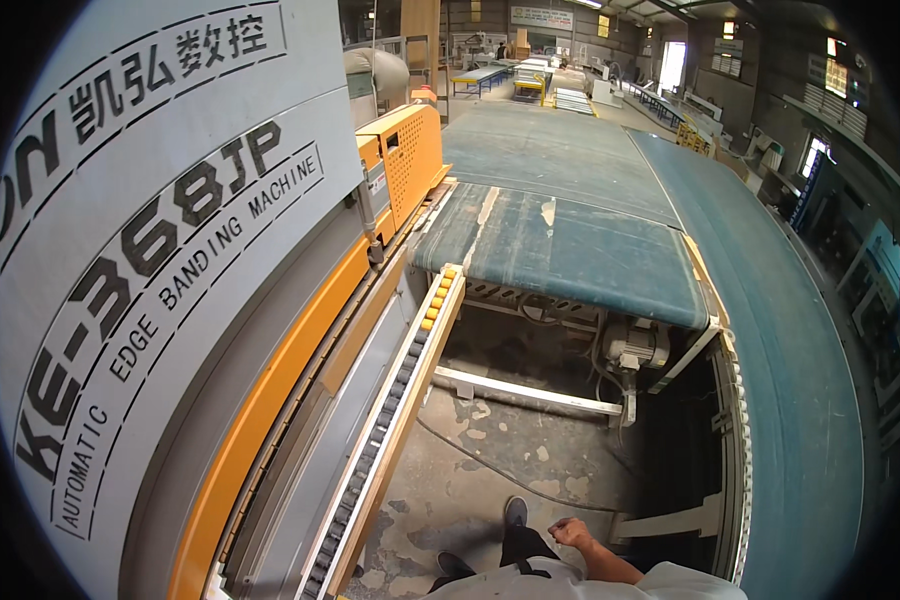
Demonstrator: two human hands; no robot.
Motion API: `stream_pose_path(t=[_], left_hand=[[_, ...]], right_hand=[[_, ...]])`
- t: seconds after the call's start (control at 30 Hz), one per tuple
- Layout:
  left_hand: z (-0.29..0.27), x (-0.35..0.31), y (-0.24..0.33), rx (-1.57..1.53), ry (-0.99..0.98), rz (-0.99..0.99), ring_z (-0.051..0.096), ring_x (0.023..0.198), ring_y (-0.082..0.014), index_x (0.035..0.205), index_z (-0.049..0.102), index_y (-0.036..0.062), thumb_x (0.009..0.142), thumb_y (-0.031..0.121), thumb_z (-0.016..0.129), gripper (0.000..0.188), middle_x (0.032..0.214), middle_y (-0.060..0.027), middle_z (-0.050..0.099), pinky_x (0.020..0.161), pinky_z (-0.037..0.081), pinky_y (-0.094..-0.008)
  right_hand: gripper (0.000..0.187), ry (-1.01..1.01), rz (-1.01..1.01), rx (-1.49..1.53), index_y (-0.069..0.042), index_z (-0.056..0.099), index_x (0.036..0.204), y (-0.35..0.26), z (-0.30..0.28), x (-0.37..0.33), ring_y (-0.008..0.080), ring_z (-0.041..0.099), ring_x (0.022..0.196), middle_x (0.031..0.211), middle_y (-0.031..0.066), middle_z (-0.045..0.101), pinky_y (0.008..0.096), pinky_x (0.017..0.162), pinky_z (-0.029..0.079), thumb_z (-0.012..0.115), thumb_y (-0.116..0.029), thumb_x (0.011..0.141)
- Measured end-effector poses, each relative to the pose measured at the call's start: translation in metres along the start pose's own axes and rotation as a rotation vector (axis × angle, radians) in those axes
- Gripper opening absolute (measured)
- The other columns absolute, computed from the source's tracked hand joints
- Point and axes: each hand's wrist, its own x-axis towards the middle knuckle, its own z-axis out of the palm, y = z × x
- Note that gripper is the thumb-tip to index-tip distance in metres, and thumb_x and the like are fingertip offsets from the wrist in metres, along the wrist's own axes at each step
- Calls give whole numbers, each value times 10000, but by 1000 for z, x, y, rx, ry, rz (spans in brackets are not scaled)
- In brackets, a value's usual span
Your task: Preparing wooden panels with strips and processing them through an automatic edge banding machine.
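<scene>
My right hand [570, 532] hangs in front of my body at the lower edge, over the worn concrete floor [470, 450]. Its fingers are loosely curled in and no object shows in them. It touches nothing, and the belt conveyor [800, 400] on the right is nearest to it. My left hand is out of sight. To the left stands a large white and orange edge banding machine [300, 400], with a narrow roller rail [390, 400] of black and yellow rollers running alongside it.
Ahead, a wide green belt table [570, 240] crosses above a motor [638, 345] and a white crossbar [530, 390]. An orange perforated guard [410, 155] juts from the machine. A dark cable [500, 468] lies on the floor near my shoes [515, 512]. Further conveyors recede down the hall.
</scene>
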Motion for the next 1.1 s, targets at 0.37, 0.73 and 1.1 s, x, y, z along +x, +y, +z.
stream_pose_path(t=[0.37,0.73,1.1], left_hand=[[21,35,55,-306,-349,-487,638,601,-337,827,740,70,825,419,749,349,673,-157,667,594,538,-425],[26,75,134,-173,-747,-755,678,942,-270,1067,704,-23,737,599,771,707,991,-163,720,857,551,-382],[5,90,216,-301,-490,-414,690,694,-285,845,717,-18,786,602,725,622,771,-180,712,594,562,-440]], right_hand=[[426,-34,84,25,-169,761,1008,49,-85,96,334,637,1082,1091,110,707,388,961,495,564,-473,785],[343,31,34,38,-169,770,959,7,-178,139,326,664,1013,1031,105,720,384,904,528,590,-400,779],[353,-29,-85,-21,-178,761,1001,-48,-169,168,295,687,967,1009,119,725,353,878,534,596,-391,774]])
